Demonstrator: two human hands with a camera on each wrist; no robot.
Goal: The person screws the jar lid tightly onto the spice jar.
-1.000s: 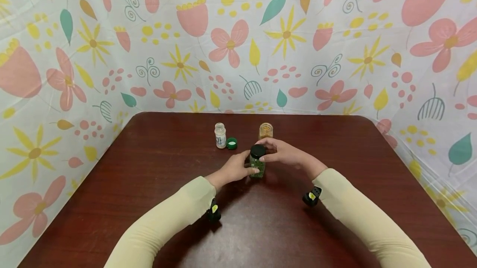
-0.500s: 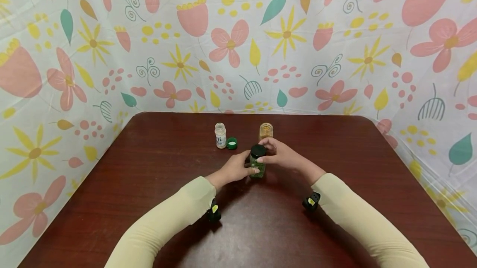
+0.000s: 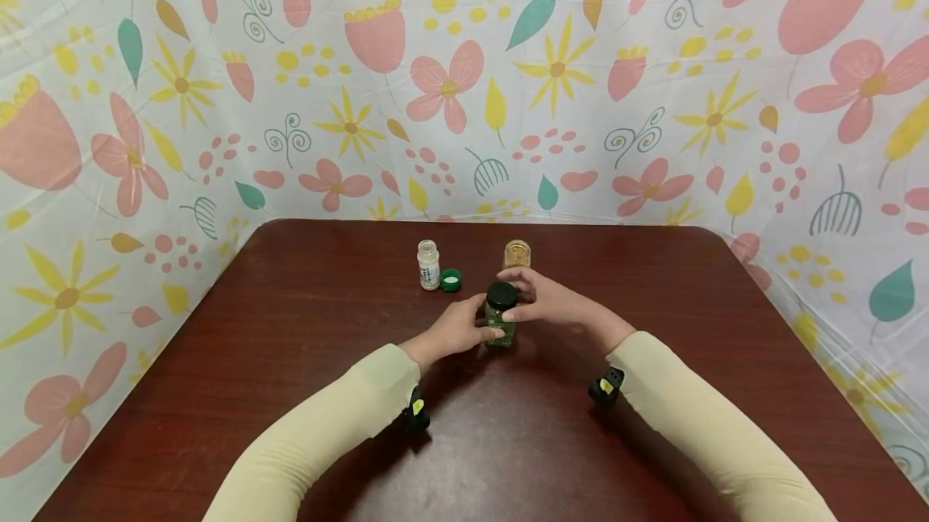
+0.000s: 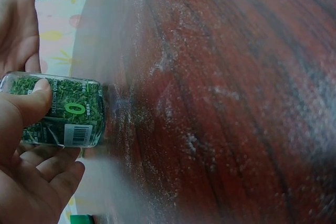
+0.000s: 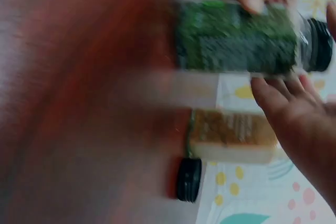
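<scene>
A clear glass jar of green dried herbs (image 3: 501, 327), with a black lid (image 3: 501, 294), stands upright on the table. My left hand (image 3: 457, 328) grips its body, thumb across the label in the left wrist view. My right hand (image 3: 555, 302) is around the jar's top from the right. Its thumb lies at the jar's shoulder just below the lid, and the fingers arch loosely behind. In the right wrist view the black lid (image 5: 318, 44) is on the jar, with visible room between it and the right palm. Part of the right hand is out of that view.
Behind stand an uncapped white-labelled bottle (image 3: 429, 268) with a green cap (image 3: 451, 280) beside it, and an uncapped jar of orange-brown spice (image 3: 518, 253). Another black cap (image 5: 189, 179) lies beside the spice jar. A patterned curtain (image 3: 450, 94) borders the table (image 3: 327, 264).
My right hand has turned and shifted slightly about the jar's top; its wrist dipped, then rose a little. The left hand and the jar have stayed in place.
</scene>
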